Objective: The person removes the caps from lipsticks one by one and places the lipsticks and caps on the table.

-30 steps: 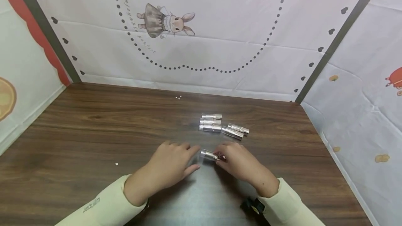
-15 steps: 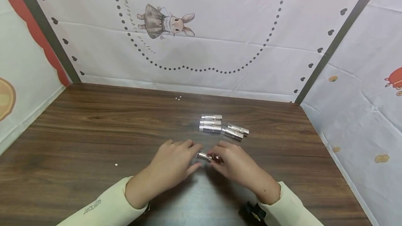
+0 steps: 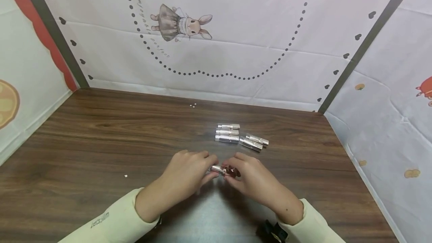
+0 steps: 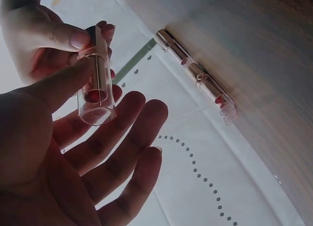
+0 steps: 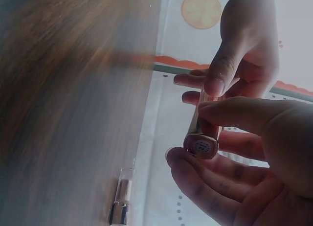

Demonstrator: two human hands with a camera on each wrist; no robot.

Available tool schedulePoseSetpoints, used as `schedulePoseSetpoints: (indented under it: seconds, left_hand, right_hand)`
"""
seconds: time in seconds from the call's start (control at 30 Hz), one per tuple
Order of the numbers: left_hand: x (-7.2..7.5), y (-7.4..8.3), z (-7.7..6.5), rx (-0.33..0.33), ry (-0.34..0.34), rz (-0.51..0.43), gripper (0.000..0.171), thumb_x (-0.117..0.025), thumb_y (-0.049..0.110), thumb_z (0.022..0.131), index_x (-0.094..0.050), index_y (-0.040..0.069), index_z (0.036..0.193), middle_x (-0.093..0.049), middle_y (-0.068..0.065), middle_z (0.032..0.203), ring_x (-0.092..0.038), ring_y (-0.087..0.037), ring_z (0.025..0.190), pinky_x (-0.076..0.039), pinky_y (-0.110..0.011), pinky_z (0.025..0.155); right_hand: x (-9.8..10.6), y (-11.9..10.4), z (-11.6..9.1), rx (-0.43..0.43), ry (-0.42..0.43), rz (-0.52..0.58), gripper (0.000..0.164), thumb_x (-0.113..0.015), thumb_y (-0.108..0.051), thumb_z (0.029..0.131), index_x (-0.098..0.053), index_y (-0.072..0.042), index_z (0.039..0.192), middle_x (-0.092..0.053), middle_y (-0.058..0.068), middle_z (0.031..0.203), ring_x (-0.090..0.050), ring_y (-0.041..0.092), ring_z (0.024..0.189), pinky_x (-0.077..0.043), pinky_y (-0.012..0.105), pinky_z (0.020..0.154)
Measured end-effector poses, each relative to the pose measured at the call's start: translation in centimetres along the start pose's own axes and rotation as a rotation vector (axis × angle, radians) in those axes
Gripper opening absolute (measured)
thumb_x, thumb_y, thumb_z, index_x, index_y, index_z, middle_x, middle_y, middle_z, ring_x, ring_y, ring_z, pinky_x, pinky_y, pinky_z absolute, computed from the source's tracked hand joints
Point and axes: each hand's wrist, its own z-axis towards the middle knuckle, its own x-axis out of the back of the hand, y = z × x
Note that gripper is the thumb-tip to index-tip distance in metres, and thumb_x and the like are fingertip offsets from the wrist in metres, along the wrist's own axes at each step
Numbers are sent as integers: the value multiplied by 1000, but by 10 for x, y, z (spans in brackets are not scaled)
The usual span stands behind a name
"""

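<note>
Between my two hands is a lipstick (image 3: 218, 169) with a clear cap and a shiny metallic tube. My left hand (image 3: 189, 171) pinches its capped end between thumb and index finger, the other fingers spread apart. In the left wrist view the clear cap (image 4: 98, 114) points toward the camera, with a red tip inside. My right hand (image 3: 254, 177) grips the base end with thumb and fingers. The right wrist view shows a round label on the lipstick's base (image 5: 201, 146).
Several more capped lipsticks (image 3: 227, 138) lie beyond my hands, some side by side and two angled to the right (image 3: 251, 144). Small white bits (image 3: 193, 105) dot the wooden table (image 3: 101, 134). Printed cloth walls (image 3: 236, 18) enclose its back and sides.
The right hand has moved the lipstick left toward the left hand. The left thumb and index finger have closed on its capped end. The other lipsticks stay put.
</note>
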Motion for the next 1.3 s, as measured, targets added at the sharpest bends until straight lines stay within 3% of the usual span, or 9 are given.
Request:
schedulePoseSetpoints:
  seconds: [0.27,0.43,0.7,0.97,1.3]
  left_hand:
    - [3,0,1,3,29,18,27,-75,44,85,-64,20,88,-62,8,73,-50,-7,50,-36,-27,47]
    - [4,1,0,6,41,9,27,-75,43,85,-64,19,88,-61,8,71,-46,-6,49,-36,-26,47]
    - [2,2,1,12,46,-1,26,-76,44,85,-65,21,90,-59,9,70,-43,-4,49,-34,-25,48]
    - [4,2,5,-7,48,22,28,-75,46,86,-66,21,96,-65,7,77,-57,-9,53,-41,-30,49]
    - [-4,5,0,-49,89,21,26,-78,43,82,-65,22,91,-62,9,73,-61,-9,57,-45,-31,51]
  right_hand:
    - [2,1,-1,-109,-49,26,23,-79,-20,86,-70,-13,106,-67,-8,87,-63,9,72,-48,18,62]
    - [3,1,0,-137,-87,32,16,-74,-23,91,-70,-14,103,-70,-8,86,-62,1,72,-49,17,62]
    - [4,2,0,-101,-61,-16,11,-75,-20,90,-69,-12,93,-69,-6,80,-59,-1,67,-48,17,60]
    - [10,1,2,-71,-46,-82,15,-73,-27,91,-70,-13,96,-69,-7,82,-60,0,69,-50,19,62]
    - [7,-2,-3,-52,-66,-93,16,-78,-24,86,-69,-12,93,-65,-6,76,-56,3,64,-45,18,57]
